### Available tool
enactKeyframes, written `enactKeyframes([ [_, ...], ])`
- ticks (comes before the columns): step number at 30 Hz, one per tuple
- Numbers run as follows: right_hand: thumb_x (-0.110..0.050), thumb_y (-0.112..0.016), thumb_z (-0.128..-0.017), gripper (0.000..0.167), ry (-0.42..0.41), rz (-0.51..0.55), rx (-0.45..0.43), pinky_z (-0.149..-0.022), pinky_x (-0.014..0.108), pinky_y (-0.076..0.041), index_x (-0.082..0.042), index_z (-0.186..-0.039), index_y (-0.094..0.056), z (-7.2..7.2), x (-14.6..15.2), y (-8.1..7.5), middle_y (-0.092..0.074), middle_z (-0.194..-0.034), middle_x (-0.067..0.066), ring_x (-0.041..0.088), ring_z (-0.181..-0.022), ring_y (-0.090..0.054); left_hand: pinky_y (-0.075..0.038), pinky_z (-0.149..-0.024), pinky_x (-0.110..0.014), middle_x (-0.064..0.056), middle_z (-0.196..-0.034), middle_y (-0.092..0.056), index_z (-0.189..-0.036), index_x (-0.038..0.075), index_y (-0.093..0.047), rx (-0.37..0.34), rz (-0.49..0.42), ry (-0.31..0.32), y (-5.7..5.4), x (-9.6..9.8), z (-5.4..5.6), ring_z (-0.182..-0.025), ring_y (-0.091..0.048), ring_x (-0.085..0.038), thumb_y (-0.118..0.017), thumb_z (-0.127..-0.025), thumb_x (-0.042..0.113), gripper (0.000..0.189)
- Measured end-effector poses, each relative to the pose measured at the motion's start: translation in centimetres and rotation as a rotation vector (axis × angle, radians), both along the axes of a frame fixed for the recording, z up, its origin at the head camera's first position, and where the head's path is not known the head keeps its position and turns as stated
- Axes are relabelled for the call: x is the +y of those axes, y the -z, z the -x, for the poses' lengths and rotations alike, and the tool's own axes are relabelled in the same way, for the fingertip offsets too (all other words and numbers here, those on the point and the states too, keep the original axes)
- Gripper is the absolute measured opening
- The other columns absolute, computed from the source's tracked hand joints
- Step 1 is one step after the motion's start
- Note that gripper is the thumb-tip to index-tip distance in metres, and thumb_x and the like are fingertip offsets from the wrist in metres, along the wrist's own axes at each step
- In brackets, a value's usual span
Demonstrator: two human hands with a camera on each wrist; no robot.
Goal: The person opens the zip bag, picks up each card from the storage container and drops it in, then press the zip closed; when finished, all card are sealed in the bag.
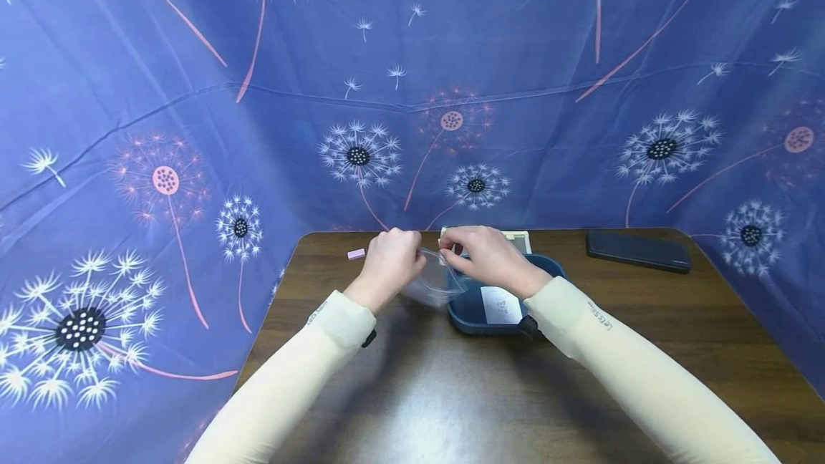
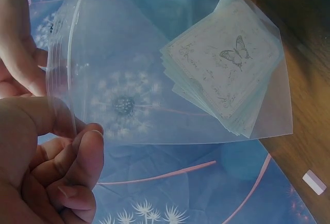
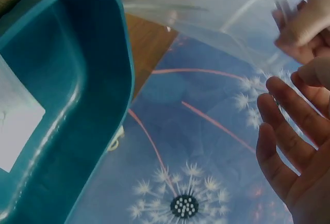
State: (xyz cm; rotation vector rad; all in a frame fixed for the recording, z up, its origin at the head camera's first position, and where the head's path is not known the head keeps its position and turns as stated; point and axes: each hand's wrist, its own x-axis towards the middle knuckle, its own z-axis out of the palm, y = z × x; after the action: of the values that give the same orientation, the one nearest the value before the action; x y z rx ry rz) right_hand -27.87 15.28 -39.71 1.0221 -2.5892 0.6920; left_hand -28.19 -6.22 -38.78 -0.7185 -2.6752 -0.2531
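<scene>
A clear zip bag (image 2: 124, 115) hangs between the two hands, its zip edge toward them in the left wrist view. Inside, at the far end, lies a stack of square whitish sheets (image 2: 214, 61) with a butterfly printed on the top one. My left hand (image 1: 392, 263) pinches a corner of the bag by the zip strip. At the other end of that zip edge, my right hand (image 1: 486, 256) holds the bag with thumb and index finger, its other fingers (image 3: 289, 141) loosely spread. Below the right hand sits a dark teal tub (image 3: 126, 53).
In the tub lies a white paper (image 1: 501, 305) with handwriting. Behind it is a cream-framed flat item (image 1: 520, 240), partly hidden. A small pink block (image 1: 356, 254) rests at the back left, and a dark flat case (image 1: 638, 250) at the back right. Patterned blue cloth (image 1: 528, 127) surrounds the table.
</scene>
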Motion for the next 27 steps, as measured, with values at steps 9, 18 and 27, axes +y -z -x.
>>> enactKeyframes([
  [9,-0.019,-0.066,-0.101,0.008,0.106,-0.056,-0.036,-0.064,0.032,-0.05,-0.022,-0.097,-0.073,1.1,3.2,0.2,-0.064,-0.079,-0.014,0.006,-0.067,-0.057,-0.043,-0.049,-0.04,0.006,-0.051,-0.043,-0.06,0.017,-0.05,-0.018,-0.01,0.002,0.1,-0.3,0.0,-0.049,-0.046,-0.018,-0.071,-0.085,0.011,0.033],
  [18,-0.018,-0.068,-0.1,0.009,0.181,-0.236,-0.194,-0.06,0.036,-0.044,-0.016,-0.093,-0.073,3.1,6.5,4.2,-0.059,-0.071,-0.01,0.01,-0.058,-0.05,-0.045,-0.049,-0.042,0.005,-0.051,-0.044,-0.06,0.017,-0.051,-0.025,-0.007,0.004,0.0,-0.3,-0.1,-0.049,-0.048,-0.02,-0.071,-0.085,0.012,0.033],
  [27,-0.014,-0.073,-0.096,0.004,0.154,-0.423,-0.297,-0.066,0.038,-0.05,-0.013,-0.092,-0.072,3.9,7.4,7.7,-0.062,-0.076,-0.007,0.01,-0.063,-0.053,-0.046,-0.049,-0.042,0.004,-0.051,-0.046,-0.061,0.017,-0.052,-0.018,0.002,-0.005,-0.1,-0.3,-0.2,-0.049,-0.051,-0.021,-0.071,-0.087,0.013,0.032],
])
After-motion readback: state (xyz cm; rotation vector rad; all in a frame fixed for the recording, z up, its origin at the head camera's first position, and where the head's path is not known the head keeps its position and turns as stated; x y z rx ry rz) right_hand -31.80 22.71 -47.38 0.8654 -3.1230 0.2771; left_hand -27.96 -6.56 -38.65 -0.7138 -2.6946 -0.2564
